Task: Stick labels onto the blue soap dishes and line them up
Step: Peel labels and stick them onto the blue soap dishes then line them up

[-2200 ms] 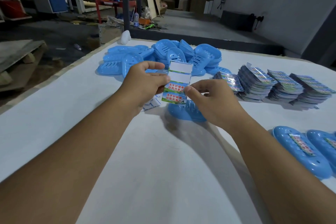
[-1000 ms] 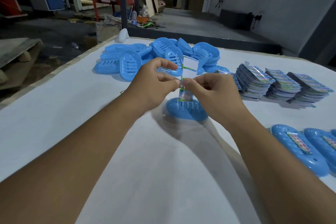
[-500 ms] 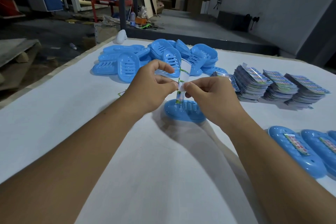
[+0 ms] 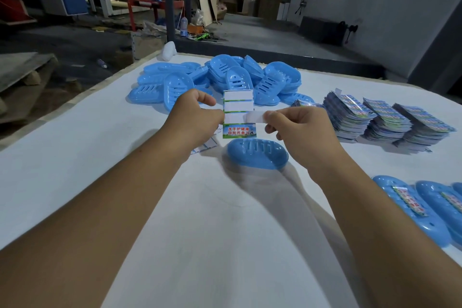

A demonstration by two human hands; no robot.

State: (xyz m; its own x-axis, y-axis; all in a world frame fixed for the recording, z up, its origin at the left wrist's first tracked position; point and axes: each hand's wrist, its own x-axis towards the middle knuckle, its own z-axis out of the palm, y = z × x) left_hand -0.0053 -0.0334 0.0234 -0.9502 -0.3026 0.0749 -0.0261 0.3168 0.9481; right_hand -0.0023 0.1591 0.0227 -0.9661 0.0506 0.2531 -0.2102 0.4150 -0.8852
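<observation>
Above the white table (image 4: pixel 75 170), centre: a label sheet (image 4: pixel 238 114), held upright. Upper rows white, lowest row printed in colour with red characters. Left hand (image 4: pixel 193 120) pinches the sheet's left edge between thumb and fingers. Right hand (image 4: pixel 300 130) pinches a white strip (image 4: pixel 255 117), partly peeled from the sheet's right side and curling toward that hand. Hands apart, the sheet spanning the gap between them.

Below the sheet, on the table: one blue soap dish (image 4: pixel 257 154), lying flat with slots showing, touched by neither hand; whether it bears a label cannot be told.

Far centre: pile of blue dishes (image 4: pixel 225 77), loosely heaped, some flat, some tilted on edge, slots visible.

Far left of the pile, at the table's edge: small white object (image 4: pixel 168 51), kind not clear.

Right, middle distance: stacks of printed label sheets (image 4: pixel 385 120), several side by side, each thick, tops fanned slightly.

Near right edge: row of labelled dishes (image 4: pixel 410 210), side by side, each with a coloured label across its top; the row runs out of view at the right.

Under the left hand, on the table: scraps of white paper with blue edging (image 4: pixel 207 145), partly hidden by the wrist.

Beyond the table: workshop floor (image 4: pixel 262 35), dim, with boards, a red frame and clutter.
</observation>
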